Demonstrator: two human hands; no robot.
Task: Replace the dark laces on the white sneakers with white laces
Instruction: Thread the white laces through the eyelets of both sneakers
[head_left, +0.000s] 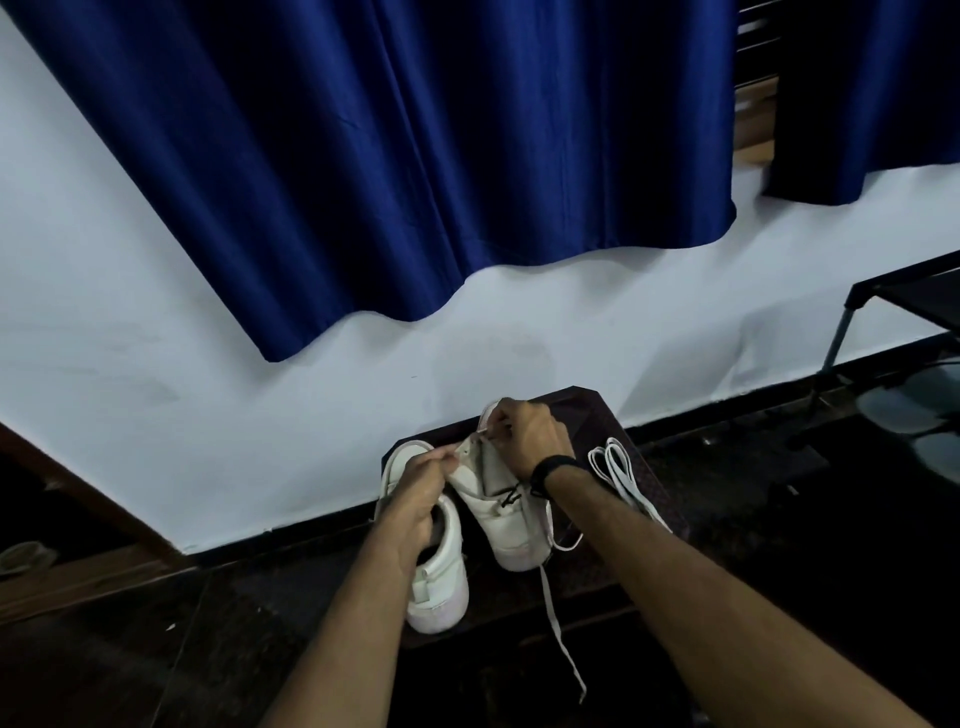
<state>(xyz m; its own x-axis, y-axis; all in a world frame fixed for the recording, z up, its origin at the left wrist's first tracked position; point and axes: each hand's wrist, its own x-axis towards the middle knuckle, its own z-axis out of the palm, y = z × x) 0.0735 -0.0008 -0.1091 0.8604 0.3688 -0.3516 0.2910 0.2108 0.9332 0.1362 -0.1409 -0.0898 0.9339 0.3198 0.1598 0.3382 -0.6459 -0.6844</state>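
White canvas sneaker (498, 514), frame centre, heel uppermost: left hand (415, 493) pinches its collar; right hand (524, 436) pinches flat white lace (558, 623) at the top eyelet.

Spare lace (618, 478) right of sneakers (498, 514)

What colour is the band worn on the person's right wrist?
Black: the slim wristband sits just behind the right hand, seen in the head view.

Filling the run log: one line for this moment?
left hand: pinches sneaker edge | right hand: pinches white lace | dark lace: partly in
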